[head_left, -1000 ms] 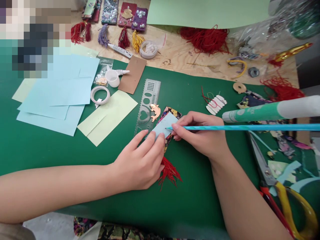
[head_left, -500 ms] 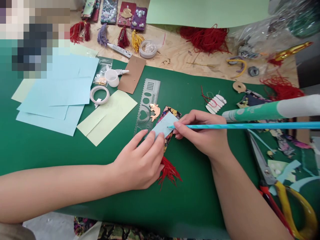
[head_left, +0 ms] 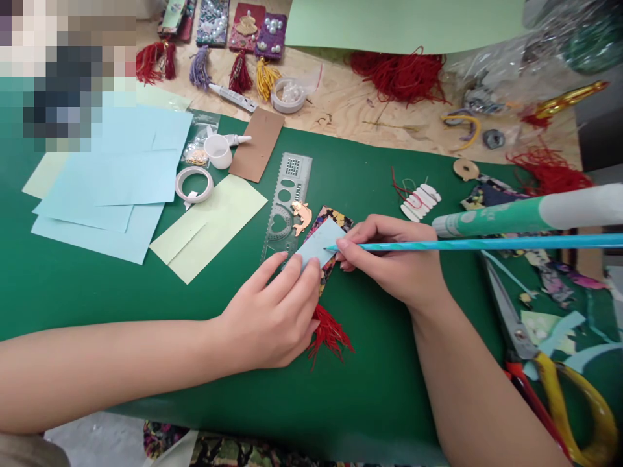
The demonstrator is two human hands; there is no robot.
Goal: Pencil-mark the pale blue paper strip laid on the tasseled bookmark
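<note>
My right hand (head_left: 396, 259) pinches a long turquoise pencil (head_left: 467, 245), its tip on a small light blue paper (head_left: 318, 241). That paper lies over a floral fabric-covered piece (head_left: 335, 217), whose edges show around it. My left hand (head_left: 277, 318) holds the paper down, its fingertips on the near end and its thumb near the red tassel (head_left: 331, 331) below. What lies beneath the left fingers is hidden. Close to the paper, a copper-coloured fish charm (head_left: 302, 217) rests at the edge of a clear stencil ruler (head_left: 286, 188).
Yellow-handled scissors (head_left: 520, 334) and a green-and-white glue tube (head_left: 516, 214) lie at right. Light blue sheets (head_left: 111, 175), pale green paper (head_left: 209, 230) and a tape roll (head_left: 194, 186) are at left. Red thread (head_left: 399, 76) and tasselled ornaments (head_left: 247, 29) lie at the back.
The pencil tip and right fingers have shifted very slightly left across the paper, and the pencil's far end sits a touch higher. My left hand stays in place.
</note>
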